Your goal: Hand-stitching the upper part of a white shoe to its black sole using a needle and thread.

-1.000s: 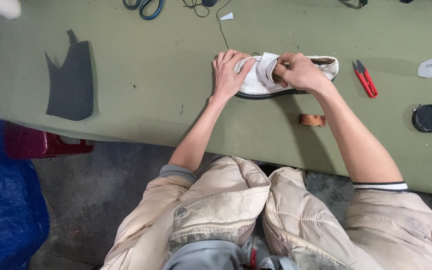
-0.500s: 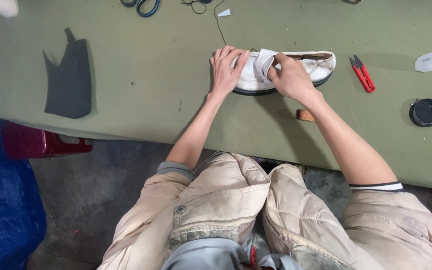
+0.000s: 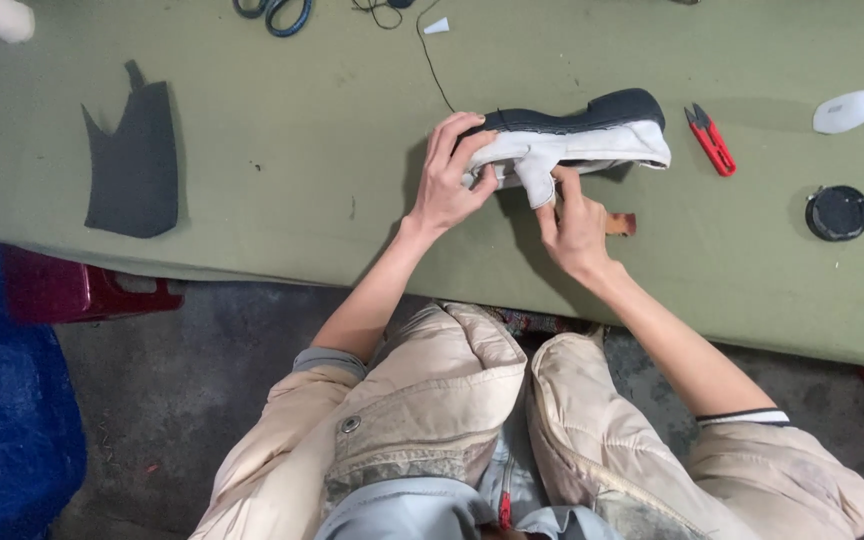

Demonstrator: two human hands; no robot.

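A white shoe [image 3: 592,135] with a dark sole lies tipped on its side on the green table [image 3: 332,150], sole facing away from me. My left hand [image 3: 452,175] grips its toe end, fingers wrapped over the sole. My right hand [image 3: 574,225] is just below the shoe, with its fingers pinching a white flap of the upper that hangs down. A small brown piece [image 3: 624,223] lies on the table beside my right hand.
Red thread snips [image 3: 710,138] lie right of the shoe. A black round lid [image 3: 838,212] and a white squeeze bottle [image 3: 852,108] sit further right. A dark cut fabric piece [image 3: 137,165] lies at left, blue-handled scissors [image 3: 274,12] at the far edge. A red stool [image 3: 82,288] stands below.
The shoe has been turned from upright onto its side, so its dark sole now shows. My right hand moved from on top of the shoe to below it.
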